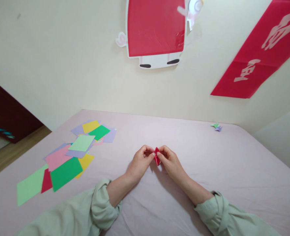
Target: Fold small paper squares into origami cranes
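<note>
A small folded piece of red paper [157, 156] is held just above the pale pink surface [209, 170], near its middle. My left hand [140, 162] pinches its left side with curled fingers. My right hand [171, 163] pinches its right side the same way. Both wrists come out of rolled-up pale green sleeves. Most of the red paper is hidden between the fingertips.
Several loose coloured paper sheets [68, 157] lie scattered to the left: green, yellow, pink, lilac, red. Two small folded paper pieces [216, 127], green and purple, sit at the far right edge. Red banners hang on the cream wall behind.
</note>
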{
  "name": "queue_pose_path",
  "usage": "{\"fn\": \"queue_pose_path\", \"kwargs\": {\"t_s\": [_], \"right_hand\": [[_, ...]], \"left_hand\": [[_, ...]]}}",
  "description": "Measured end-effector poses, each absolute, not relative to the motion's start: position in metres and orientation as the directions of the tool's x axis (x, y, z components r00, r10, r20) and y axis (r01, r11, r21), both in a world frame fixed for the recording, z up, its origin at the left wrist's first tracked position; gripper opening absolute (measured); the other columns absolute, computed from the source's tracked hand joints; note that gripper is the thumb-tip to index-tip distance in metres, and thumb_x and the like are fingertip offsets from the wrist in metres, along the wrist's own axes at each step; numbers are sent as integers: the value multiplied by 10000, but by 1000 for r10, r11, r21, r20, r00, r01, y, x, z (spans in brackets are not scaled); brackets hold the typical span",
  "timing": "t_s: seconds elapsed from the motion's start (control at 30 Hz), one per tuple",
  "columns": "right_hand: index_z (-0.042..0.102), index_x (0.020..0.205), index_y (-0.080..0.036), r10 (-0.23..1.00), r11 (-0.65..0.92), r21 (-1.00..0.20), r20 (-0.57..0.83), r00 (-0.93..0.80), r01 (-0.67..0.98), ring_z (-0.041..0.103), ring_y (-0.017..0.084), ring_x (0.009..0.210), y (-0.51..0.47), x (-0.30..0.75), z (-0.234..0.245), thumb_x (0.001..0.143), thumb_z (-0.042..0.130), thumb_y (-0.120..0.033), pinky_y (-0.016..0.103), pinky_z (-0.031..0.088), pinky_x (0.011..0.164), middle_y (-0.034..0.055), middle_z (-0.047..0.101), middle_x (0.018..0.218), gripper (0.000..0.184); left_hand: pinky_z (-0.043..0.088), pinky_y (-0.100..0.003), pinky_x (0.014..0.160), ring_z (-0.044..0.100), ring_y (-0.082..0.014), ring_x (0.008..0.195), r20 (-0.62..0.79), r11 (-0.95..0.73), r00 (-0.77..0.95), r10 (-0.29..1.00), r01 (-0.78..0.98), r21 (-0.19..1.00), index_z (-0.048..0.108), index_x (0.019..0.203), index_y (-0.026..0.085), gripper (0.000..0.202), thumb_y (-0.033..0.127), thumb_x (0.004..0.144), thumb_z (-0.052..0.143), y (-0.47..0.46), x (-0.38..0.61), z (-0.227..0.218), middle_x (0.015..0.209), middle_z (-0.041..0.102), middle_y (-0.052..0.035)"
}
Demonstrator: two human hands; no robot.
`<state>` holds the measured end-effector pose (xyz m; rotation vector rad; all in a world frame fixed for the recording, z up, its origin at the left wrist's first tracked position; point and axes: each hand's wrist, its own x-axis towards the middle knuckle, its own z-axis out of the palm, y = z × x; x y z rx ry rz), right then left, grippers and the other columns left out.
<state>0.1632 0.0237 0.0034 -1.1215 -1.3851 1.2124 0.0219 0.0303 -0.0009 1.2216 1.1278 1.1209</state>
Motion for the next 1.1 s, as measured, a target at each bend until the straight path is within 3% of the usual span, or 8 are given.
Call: {"fn": "queue_pose_path", "kwargs": {"t_s": [0.5, 0.7, 1.1], "right_hand": [[527, 724, -204, 984, 143, -980, 126, -130, 136, 510, 128, 581, 22, 162, 4, 874, 558, -399, 252, 405, 564, -35, 532, 635, 248], [519, 729, -209, 981, 148, -979, 127, -148, 140, 511, 134, 577, 20, 162, 5, 886, 542, -395, 256, 402, 567, -34, 540, 621, 244], [508, 743, -201, 975, 160, -974, 130, -181, 162, 487, 127, 603, 21, 162, 3, 868, 560, -377, 253, 394, 590, -34, 527, 646, 222]], "left_hand": [[480, -252, 742, 600, -132, 779, 95, -101, 99, 991, 55, 993, 555, 831, 183, 55, 175, 778, 568, 25, 24, 5, 828, 617, -2], [477, -273, 755, 600, -144, 776, 64, -72, 127, 990, 62, 995, 574, 829, 172, 84, 254, 828, 555, 28, 21, 3, 814, 618, -11], [443, -257, 730, 571, -140, 745, 9, -14, 199, 980, 27, 1000, 605, 807, 166, 114, 277, 784, 618, 33, 16, 8, 784, 622, -7]]}}
